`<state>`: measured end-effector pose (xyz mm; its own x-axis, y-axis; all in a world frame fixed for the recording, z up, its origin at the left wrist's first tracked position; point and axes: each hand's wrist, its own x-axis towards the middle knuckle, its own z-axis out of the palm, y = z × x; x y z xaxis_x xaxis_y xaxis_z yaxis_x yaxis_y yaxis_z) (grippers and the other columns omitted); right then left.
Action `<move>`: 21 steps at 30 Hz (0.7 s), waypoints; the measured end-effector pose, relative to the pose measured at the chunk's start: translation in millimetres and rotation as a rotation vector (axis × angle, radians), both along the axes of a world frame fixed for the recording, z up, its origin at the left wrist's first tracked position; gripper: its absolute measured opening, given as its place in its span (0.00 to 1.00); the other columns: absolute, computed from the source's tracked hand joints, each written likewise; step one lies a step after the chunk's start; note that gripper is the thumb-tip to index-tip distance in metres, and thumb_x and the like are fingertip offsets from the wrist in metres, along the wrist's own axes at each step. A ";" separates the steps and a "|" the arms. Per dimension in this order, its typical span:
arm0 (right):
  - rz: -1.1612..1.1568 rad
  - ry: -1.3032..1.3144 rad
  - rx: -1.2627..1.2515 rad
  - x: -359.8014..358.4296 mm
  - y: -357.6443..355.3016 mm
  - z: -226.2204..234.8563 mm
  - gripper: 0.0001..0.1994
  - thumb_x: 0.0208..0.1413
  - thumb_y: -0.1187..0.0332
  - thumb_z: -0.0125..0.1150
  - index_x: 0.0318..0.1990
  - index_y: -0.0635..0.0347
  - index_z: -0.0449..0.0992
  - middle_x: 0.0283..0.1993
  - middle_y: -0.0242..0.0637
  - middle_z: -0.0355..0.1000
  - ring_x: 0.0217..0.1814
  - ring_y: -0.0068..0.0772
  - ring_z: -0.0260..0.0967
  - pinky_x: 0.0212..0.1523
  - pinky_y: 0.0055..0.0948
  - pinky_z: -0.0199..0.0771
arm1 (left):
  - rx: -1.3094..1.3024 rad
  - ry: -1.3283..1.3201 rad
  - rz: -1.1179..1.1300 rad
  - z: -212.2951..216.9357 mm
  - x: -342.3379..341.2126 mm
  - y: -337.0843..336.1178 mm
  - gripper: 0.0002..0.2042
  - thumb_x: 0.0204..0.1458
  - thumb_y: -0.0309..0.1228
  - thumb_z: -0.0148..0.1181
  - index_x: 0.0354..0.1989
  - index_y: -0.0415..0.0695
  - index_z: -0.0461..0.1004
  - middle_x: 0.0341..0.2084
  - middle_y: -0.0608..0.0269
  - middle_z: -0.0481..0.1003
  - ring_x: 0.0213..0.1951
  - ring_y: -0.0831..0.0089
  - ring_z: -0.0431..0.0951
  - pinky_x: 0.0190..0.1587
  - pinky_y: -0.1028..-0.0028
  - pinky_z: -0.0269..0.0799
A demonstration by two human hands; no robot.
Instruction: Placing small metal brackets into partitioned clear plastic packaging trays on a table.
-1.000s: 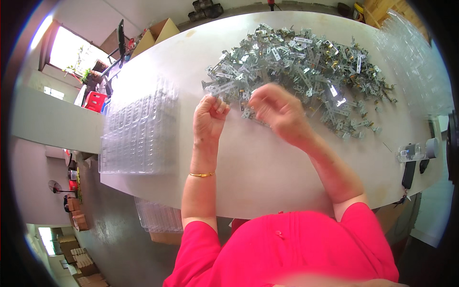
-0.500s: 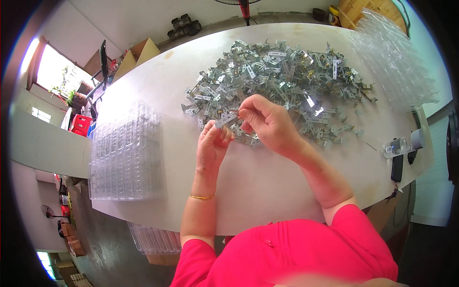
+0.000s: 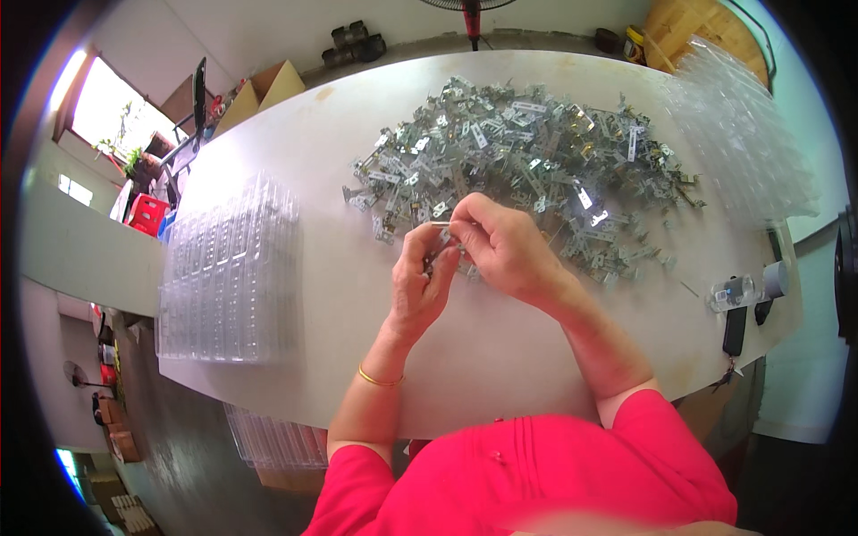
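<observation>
A small metal bracket is held between both hands, over the near edge of a wide heap of silvery metal brackets. My left hand is closed, thumb and fingers gripping the bracket from below. From the right, my right hand pinches at its upper end. A short thin length of metal shows at the fingertips there; whether it belongs to the bracket I cannot tell. Most of the piece is hidden by my fingers.
Stacked clear plastic trays stand on the table's left, and more clear trays lie piled at the far right. A bottle and a black phone-like object are near the right edge. A cardboard box stands beyond the table.
My left hand has moved right and turned, bringing its thumb and fingers close against the right hand's fingertips. The bracket, plainly visible before, is now mostly covered. The view has shifted slightly.
</observation>
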<state>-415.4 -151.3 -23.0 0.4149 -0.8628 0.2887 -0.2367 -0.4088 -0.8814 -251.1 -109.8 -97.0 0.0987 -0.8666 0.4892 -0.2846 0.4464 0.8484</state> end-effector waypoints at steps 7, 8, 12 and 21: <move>-0.222 -0.224 -0.353 9.4 -12.2 -10.9 0.03 0.59 0.73 0.65 0.39 0.55 0.77 0.31 0.28 0.71 0.30 0.23 0.68 0.31 0.25 0.70 | 0.269 0.298 -0.115 6.1 -0.9 -2.5 0.15 0.71 0.37 0.45 0.49 0.37 0.70 0.21 0.70 0.66 0.22 0.83 0.64 0.24 0.81 0.60; -0.208 -0.226 -0.339 7.1 -11.8 -8.7 0.03 0.59 0.73 0.65 0.39 0.55 0.77 0.31 0.28 0.71 0.30 0.23 0.68 0.31 0.25 0.70 | 0.279 0.300 -0.098 7.4 1.6 -3.3 0.15 0.71 0.37 0.45 0.49 0.37 0.70 0.21 0.70 0.66 0.22 0.83 0.64 0.24 0.81 0.60; -0.203 -0.258 -0.040 -1.1 -6.7 1.4 0.02 0.62 0.71 0.63 0.38 0.58 0.77 0.25 0.24 0.68 0.26 0.12 0.60 0.27 0.18 0.63 | 0.490 0.786 -0.277 13.1 6.4 -7.7 0.18 0.71 0.40 0.43 0.47 0.34 0.72 0.19 0.70 0.61 0.17 0.81 0.59 0.20 0.78 0.54; -0.139 0.003 -0.016 3.2 -0.5 -3.1 0.04 0.62 0.69 0.61 0.38 0.59 0.76 0.22 0.40 0.72 0.20 0.28 0.68 0.24 0.31 0.67 | 0.480 0.876 -0.341 11.3 9.6 -6.3 0.20 0.71 0.40 0.41 0.47 0.34 0.73 0.17 0.71 0.61 0.15 0.81 0.57 0.19 0.78 0.53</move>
<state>-412.2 -151.9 -26.1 0.2926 -0.9072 0.3022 -0.2943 -0.3861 -0.8742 -241.6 -116.1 -85.7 -0.0336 -0.9987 -0.0371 0.5901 -0.0498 0.8058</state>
